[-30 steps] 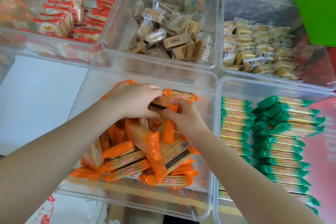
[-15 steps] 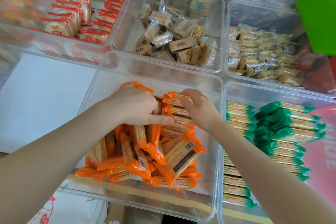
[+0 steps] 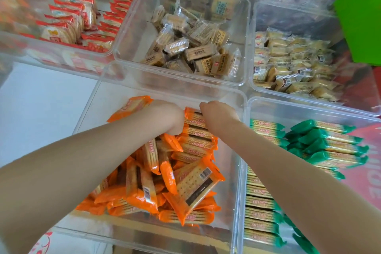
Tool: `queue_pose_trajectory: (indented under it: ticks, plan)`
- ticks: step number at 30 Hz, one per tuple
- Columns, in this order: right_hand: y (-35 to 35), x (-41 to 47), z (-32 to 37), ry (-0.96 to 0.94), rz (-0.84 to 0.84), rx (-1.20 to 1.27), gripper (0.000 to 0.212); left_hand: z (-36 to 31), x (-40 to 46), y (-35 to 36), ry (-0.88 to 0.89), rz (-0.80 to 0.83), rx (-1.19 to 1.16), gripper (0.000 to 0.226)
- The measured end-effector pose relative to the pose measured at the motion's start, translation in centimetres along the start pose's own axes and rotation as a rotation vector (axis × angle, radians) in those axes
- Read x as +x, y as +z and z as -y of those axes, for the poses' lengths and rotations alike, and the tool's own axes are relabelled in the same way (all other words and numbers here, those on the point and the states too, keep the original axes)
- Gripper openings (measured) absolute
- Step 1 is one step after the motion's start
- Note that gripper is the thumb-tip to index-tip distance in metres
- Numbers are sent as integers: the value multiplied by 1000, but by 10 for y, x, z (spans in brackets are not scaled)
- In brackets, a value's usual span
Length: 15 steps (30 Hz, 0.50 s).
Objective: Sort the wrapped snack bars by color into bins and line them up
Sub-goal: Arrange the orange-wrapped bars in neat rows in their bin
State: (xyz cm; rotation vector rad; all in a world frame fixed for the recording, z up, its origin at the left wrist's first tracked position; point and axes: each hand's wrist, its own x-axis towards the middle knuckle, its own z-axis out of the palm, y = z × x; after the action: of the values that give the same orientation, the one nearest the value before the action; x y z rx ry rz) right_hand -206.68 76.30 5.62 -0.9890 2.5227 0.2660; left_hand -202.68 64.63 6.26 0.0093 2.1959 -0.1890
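A clear bin (image 3: pixel 237 150) in front of me holds a heap of orange-wrapped snack bars (image 3: pixel 185 187). At its far right a short stack of orange bars (image 3: pixel 195 140) lies lined up. My left hand (image 3: pixel 165 117) is curled over the stack's left end and my right hand (image 3: pixel 218 117) is curled over its top right end; both grip the stacked bars. One orange bar (image 3: pixel 129 107) sticks out behind my left wrist. The bin to the right (image 3: pixel 288 107) holds green-wrapped bars (image 3: pixel 325 142) in two neat rows.
Behind are more clear bins: red-wrapped round crackers (image 3: pixel 70 24) at far left, clear-wrapped tan biscuits (image 3: pixel 195 51) in the middle, yellow pastries (image 3: pixel 288 62) at right. A green sheet (image 3: pixel 360 16) stands at the upper right. White tabletop (image 3: pixel 41 109) lies left of the orange bin.
Both hands moved toward the bin's far side, pressing the stack of orange bars together. The camera tilted, so the bins appear lower in view.
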Motion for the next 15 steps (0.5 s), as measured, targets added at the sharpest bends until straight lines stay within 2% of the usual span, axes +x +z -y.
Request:
queue_pose_trajectory:
  ticks: [3,5,6,9,12,15]
  plan:
    - [-3,-2,-1,-6,5,-22,26,2,-7,5,-26,-434,-181,17]
    - [-7,-1,-3,17,-6,-9,24,6,-9,10,51,-625,-222,23]
    - [-8,-1,-3,29,-12,-2,24,6,-10,11,118,-671,-205,26]
    - [-9,-4,2,57,-75,-50,25,5,-5,15,277,-661,-140,36]
    - [-7,-11,11,49,-91,-147,23,4,-2,18,288,-574,-62,43]
    - [-11,-19,2,62,-112,-180,24,8,-6,19,264,-419,-31,54]
